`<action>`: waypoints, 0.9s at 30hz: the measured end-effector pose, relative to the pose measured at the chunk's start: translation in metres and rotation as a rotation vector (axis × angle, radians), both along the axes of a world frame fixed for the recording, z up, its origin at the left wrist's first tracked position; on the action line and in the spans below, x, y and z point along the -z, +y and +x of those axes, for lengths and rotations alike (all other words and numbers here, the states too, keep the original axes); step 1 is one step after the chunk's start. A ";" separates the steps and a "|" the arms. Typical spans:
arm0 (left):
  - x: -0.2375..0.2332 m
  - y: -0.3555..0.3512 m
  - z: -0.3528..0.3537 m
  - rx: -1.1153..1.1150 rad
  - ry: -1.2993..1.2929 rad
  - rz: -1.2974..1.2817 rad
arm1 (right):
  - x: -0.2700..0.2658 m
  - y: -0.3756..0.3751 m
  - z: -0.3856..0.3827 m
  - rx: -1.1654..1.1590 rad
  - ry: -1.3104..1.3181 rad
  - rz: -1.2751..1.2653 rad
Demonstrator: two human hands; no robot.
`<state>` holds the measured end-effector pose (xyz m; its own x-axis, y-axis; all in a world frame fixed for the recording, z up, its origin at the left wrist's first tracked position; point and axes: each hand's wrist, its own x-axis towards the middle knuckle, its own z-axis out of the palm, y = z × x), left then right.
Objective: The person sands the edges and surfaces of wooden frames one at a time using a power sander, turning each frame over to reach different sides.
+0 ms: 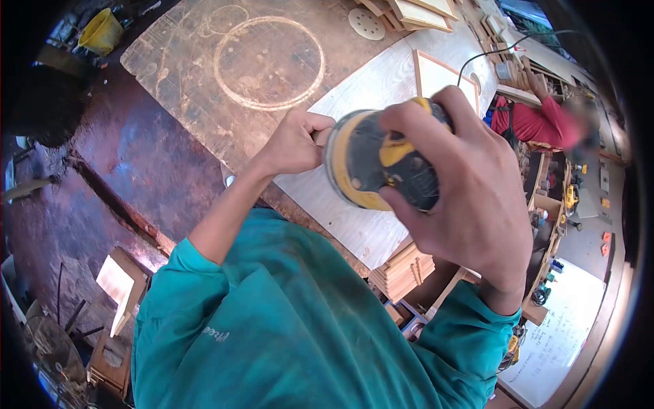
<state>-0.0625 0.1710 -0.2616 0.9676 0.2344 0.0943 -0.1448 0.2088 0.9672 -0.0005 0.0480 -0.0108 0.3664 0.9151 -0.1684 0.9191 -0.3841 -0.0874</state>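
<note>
A yellow-and-black random orbital sander is gripped from above by my right hand. It is tilted so that its round pad faces left, toward my other hand. My left hand is closed in a pinch at the pad's edge. Something small and tan shows between the fingers, too hidden to name. Below both hands lies a pale plywood sheet on the worn wooden workbench. The face of the pad is turned out of sight.
A round sanding disc with holes lies at the bench's far side, beside stacked wooden frames. Another frame rests on the plywood. Stacked wood pieces stand near the front edge. A person in red is at the right. A black cord arches behind the sander.
</note>
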 end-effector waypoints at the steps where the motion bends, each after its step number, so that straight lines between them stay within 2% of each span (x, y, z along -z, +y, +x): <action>1: 0.001 0.002 -0.001 -0.008 0.036 0.081 | 0.000 -0.001 0.003 -0.015 0.002 -0.008; 4: 0.002 -0.005 0.001 -0.004 -0.061 -0.035 | -0.001 -0.006 0.006 0.023 -0.012 0.010; 8: 0.017 -0.007 0.004 0.054 -0.092 -0.015 | -0.001 0.006 0.000 0.031 0.000 -0.018; 11: -0.001 -0.009 0.002 -0.039 -0.104 -0.065 | -0.003 0.006 0.000 0.047 -0.029 -0.069; 13: 0.003 -0.001 0.003 0.016 -0.140 0.117 | -0.005 0.009 0.000 0.004 -0.053 -0.059; 17: 0.008 -0.011 0.006 -0.048 -0.123 0.094 | -0.005 0.009 0.002 0.057 -0.033 -0.066; 21: -0.002 -0.003 0.002 0.039 -0.052 0.082 | -0.004 0.002 0.003 0.044 -0.027 -0.061; 24: 0.006 -0.007 0.007 0.019 -0.136 0.174 | -0.002 0.005 -0.001 0.044 0.002 -0.028; 26: -0.003 -0.013 0.007 -0.057 -0.145 -0.043 | 0.000 0.005 -0.003 0.044 -0.011 -0.004; 27: -0.004 -0.014 0.006 -0.052 -0.146 -0.049 | -0.001 0.000 -0.002 0.048 -0.013 -0.010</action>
